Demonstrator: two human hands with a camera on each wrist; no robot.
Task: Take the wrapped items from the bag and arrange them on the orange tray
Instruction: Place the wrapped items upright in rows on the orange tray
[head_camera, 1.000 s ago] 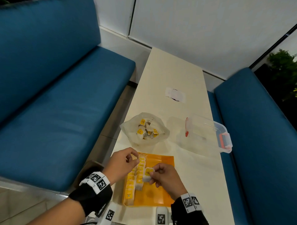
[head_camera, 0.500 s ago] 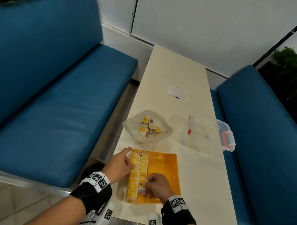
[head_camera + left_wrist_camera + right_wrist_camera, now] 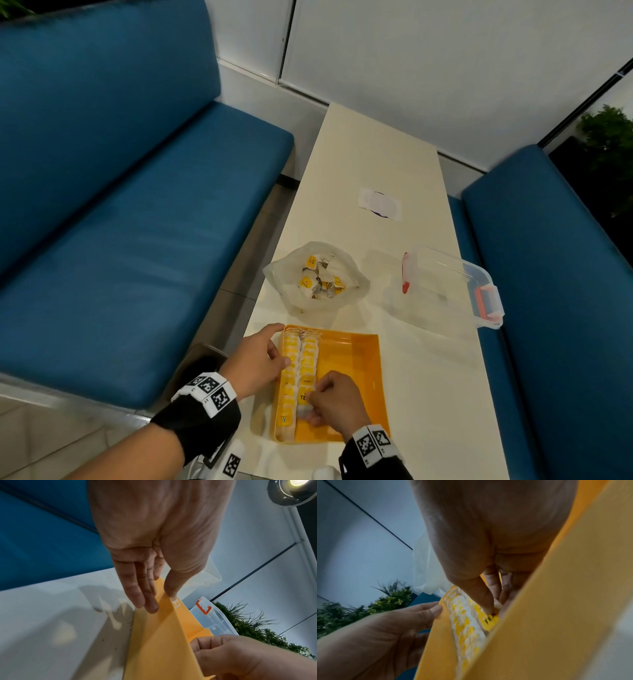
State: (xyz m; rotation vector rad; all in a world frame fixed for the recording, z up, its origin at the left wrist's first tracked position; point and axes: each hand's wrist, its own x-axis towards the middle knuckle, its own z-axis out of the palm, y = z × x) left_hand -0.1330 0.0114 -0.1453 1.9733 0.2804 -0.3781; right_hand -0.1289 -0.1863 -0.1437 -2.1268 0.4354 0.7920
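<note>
Nearest me, my right hand (image 3: 334,399) sits low in the orange tray (image 3: 356,359), fingers curled, thumb and fingertips pinching a wrapped item (image 3: 306,397) at the near end of the 2nd row. A second ago that hand held this item up above the tray; now it is down among the others, pressed into line. The right wrist view shows the thumb tip on the item's yellow label (image 3: 488,618), the fingers tucked behind it.

My left hand (image 3: 257,361) has moved as well: earlier it hovered over the rows with fingers bent, and now it lies against the tray's left wall, fingers straight and relaxed, thumb over the rim. In the left wrist view the fingertips (image 3: 150,607) touch the outer orange wall and grip nothing.

The wrapped items in the tray stand in 2 rows (image 3: 301,363) along its left side, running from the near edge to the far edge; the right part of the tray is bare orange.

Just beyond the tray, the bag (image 3: 317,277) lies open on the tabletop (image 3: 421,394), with more wrapped items (image 3: 320,281) piled inside, well apart from both hands. To the right of the bag is a clear plastic box (image 3: 452,287) with orange clasps. Farther up the tabletop lies a small white paper (image 3: 380,204). Blue benches (image 3: 120,222) flank both sides.
</note>
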